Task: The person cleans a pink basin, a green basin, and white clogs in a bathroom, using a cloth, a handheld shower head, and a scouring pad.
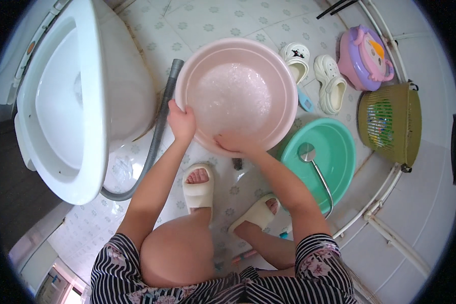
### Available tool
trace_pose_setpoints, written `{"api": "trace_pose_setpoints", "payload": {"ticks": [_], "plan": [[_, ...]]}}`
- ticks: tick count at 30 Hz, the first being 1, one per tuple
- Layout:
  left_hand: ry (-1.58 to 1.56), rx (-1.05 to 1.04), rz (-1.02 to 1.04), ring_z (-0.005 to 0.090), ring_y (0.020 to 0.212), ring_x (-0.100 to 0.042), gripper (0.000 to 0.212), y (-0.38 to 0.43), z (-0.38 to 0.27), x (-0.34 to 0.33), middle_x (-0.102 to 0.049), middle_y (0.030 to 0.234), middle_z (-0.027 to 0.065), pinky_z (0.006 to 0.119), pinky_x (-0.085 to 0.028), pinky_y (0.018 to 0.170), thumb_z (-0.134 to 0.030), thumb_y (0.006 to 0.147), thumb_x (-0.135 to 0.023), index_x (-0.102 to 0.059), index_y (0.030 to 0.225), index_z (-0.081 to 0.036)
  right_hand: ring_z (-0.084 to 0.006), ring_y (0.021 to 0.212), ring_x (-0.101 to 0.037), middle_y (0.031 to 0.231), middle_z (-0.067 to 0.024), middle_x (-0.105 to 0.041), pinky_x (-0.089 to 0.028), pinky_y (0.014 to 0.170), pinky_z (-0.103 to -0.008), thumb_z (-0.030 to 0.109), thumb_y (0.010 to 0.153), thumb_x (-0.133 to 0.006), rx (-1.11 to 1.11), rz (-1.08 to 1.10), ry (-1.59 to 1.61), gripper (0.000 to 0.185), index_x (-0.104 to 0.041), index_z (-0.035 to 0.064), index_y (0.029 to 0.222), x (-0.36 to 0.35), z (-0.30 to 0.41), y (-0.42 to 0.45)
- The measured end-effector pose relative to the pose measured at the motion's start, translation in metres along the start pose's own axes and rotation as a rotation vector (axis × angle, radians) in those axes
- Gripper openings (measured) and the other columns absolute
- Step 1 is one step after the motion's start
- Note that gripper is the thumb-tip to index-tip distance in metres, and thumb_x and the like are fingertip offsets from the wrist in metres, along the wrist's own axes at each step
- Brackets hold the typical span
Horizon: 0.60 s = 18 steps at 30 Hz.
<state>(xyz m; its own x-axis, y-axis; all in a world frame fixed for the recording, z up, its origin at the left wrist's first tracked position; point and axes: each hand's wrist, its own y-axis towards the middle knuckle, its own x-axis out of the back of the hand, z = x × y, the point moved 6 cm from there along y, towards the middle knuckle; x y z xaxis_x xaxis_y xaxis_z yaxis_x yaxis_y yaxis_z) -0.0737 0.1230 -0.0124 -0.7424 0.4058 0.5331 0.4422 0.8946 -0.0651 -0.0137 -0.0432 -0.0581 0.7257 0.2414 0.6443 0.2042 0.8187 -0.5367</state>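
Observation:
A pink plastic basin (285, 95) holds clear, rippling water (233, 91). My left hand (181, 121) grips its left rim, thumb towards the inside and the other fingers over the outer side. Inside the near edge of the same basin is my right hand (233, 142), low against the wall at the water. Blur and water hide part of its fingers, so I cannot tell whether they hold anything. Below the basin, my feet stand in cream slides (198, 193).
Left stands a white toilet (93, 114), with a grey corrugated hose (161, 125) beside it. At right are a green basin (340, 163) holding a round-headed metal utensil (307, 152), white clogs (330, 85), a blue brush-like item (305, 100), an olive basket (404, 121), a pink-purple potty (359, 59) and wall pipes (397, 241).

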Motion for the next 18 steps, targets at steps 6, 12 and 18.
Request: {"api": "trace_pose_setpoints", "payload": {"ticks": [6, 12, 18], "plan": [[-0.338, 0.313, 0.137, 0.0304, 0.087, -0.062, 0.034, 0.007, 0.034, -0.016, -0.063, 0.095, 0.0206, 0.038, -0.048, 0.076, -0.007, 0.077, -0.057, -0.050, 0.107, 0.006, -0.0330, 0.090, -0.056, 0.087, -0.0162, -0.059, -0.045, 0.079, -0.0434, 0.035, 0.083, -0.054, 0.111, -0.161, 0.104, 0.037, -0.062, -0.0012, 0.086, 0.022, 0.019, -0.029], [-0.475, 0.432, 0.205, 0.0257, 0.091, -0.060, 0.042, -0.007, 0.006, -0.019, -0.057, 0.107, 0.0175, 0.035, -0.048, 0.077, -0.005, 0.079, -0.056, -0.044, 0.118, 0.004, -0.0261, 0.087, -0.057, 0.087, -0.0091, -0.059, -0.047, 0.075, -0.0412, 0.017, 0.075, -0.059, 0.071, -0.131, -0.671, 0.018, -0.061, 0.0070, 0.090, 0.068, -0.011, -0.112], [-0.480, 0.415, 0.230, 0.0200, 0.074, -0.057, 0.040, 0.002, -0.048, 0.002, -0.055, 0.094, 0.0144, 0.033, -0.048, 0.055, -0.002, 0.078, -0.051, -0.039, 0.116, 0.001, -0.0257, 0.083, -0.060, 0.081, -0.0082, -0.061, -0.048, 0.071, -0.0374, 0.008, 0.072, -0.054, 0.287, -0.414, -0.688, 0.013, -0.063, 0.0093, 0.082, 0.198, 0.044, -0.141]]}}
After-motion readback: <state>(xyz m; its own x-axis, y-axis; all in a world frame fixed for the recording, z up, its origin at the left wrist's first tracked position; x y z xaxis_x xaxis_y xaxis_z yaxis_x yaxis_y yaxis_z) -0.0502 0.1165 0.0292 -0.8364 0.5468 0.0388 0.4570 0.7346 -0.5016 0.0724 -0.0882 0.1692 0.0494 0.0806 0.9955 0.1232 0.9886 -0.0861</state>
